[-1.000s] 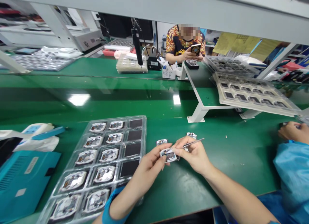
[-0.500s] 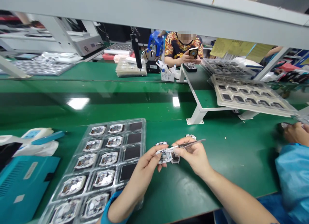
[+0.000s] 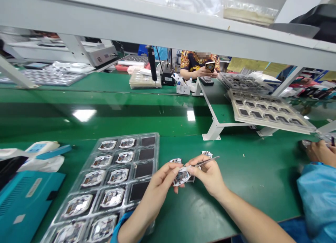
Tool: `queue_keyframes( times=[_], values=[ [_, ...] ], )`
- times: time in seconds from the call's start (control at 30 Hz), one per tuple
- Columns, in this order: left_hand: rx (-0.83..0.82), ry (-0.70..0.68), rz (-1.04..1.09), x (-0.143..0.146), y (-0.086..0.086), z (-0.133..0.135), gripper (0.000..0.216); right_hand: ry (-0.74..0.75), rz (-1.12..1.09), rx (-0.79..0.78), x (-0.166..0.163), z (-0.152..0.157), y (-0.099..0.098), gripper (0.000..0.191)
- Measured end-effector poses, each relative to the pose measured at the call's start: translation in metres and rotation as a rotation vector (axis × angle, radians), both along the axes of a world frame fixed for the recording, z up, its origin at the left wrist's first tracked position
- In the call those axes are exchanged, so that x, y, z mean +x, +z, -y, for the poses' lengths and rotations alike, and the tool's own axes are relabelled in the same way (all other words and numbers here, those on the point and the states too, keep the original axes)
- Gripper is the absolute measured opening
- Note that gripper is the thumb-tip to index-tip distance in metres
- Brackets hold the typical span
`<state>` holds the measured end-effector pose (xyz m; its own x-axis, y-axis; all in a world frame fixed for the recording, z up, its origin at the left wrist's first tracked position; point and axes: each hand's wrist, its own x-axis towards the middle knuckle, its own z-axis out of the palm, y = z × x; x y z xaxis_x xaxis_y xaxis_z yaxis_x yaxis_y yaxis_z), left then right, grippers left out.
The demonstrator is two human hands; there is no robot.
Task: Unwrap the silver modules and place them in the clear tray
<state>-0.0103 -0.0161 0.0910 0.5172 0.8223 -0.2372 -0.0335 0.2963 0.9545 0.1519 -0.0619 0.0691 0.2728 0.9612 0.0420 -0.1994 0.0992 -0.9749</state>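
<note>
My left hand (image 3: 163,179) is closed on a small white-framed electronic housing (image 3: 181,178), with circuitry visible inside it. My right hand (image 3: 211,177) pinches a pair of thin metal tweezers (image 3: 210,160), whose back end points right. Its fingertips meet the upper right edge of the housing, and the tweezer tips are hard to make out there. More white-framed housings lie on the table behind my hands, one (image 3: 175,161) near my left fingers and another (image 3: 207,154) beyond my right hand.
Left of my hands, a clear plastic tray (image 3: 156,145) holds several housings and dark flat pieces. A teal case (image 3: 23,204) sits farther left. White-legged raised shelf (image 3: 214,131) with stacked trays (image 3: 275,122) at right. A co-worker's blue sleeve (image 3: 316,194) is on the right; another person (image 3: 199,66) holds a phone opposite.
The view has tilted up slightly, so the scene sits lower. The housing is turned and tilted differently between my hands, and my right fingers have come closer to my left ones.
</note>
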Motion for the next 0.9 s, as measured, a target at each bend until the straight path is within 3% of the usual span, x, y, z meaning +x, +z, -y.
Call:
queue_keyframes(
  times=[0.13, 0.43, 0.57, 0.73, 0.9],
  values=[
    [-0.003, 0.020, -0.010, 0.000, -0.002, -0.001, 0.040, 0.019, 0.071, 0.134, -0.002, 0.002, 0.002, 0.016],
    [-0.017, 0.010, -0.035, -0.003, -0.008, -0.004, 0.042, -0.046, 0.655, 0.581, 0.005, 0.006, 0.015, 0.006],
    [-0.017, -0.008, -0.043, -0.004, -0.008, -0.003, 0.043, -0.005, 0.778, 0.591, 0.008, 0.006, 0.017, 0.008],
    [-0.024, 0.006, -0.050, -0.001, -0.004, -0.002, 0.040, 0.011, 0.734, 0.616, 0.009, 0.006, 0.015, 0.007],
    [-0.003, -0.004, -0.089, -0.001, -0.007, -0.002, 0.040, -0.008, 0.590, 0.462, 0.008, 0.005, 0.012, 0.008]
  ],
)
